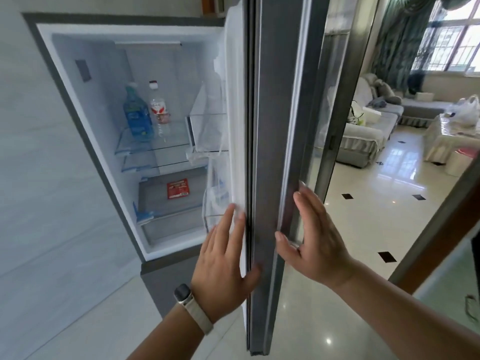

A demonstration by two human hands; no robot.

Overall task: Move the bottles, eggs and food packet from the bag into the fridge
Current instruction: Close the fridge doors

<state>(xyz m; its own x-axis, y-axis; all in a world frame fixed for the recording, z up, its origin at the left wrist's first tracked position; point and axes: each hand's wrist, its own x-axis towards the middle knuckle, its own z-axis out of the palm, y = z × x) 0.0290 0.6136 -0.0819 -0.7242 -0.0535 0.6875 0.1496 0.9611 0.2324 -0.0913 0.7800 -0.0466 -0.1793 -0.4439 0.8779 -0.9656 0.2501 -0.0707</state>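
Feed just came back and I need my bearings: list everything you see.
fridge: one, grey, left, open
door: one, grey, centre, edge-on
blue bottle: one, blue, upper shelf
clear bottle: one, clear, red label, beside blue bottle
packet: one, red, lower shelf
bag: one, white, far right
sofa: one, pale, right room
watch: one, beige strap, left wrist
left hand: flat on door's inner side
right hand: flat on door's outer side

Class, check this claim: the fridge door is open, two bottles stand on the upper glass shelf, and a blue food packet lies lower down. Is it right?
Not quite. The head view shows the food packet is red, not blue. The rest stands.
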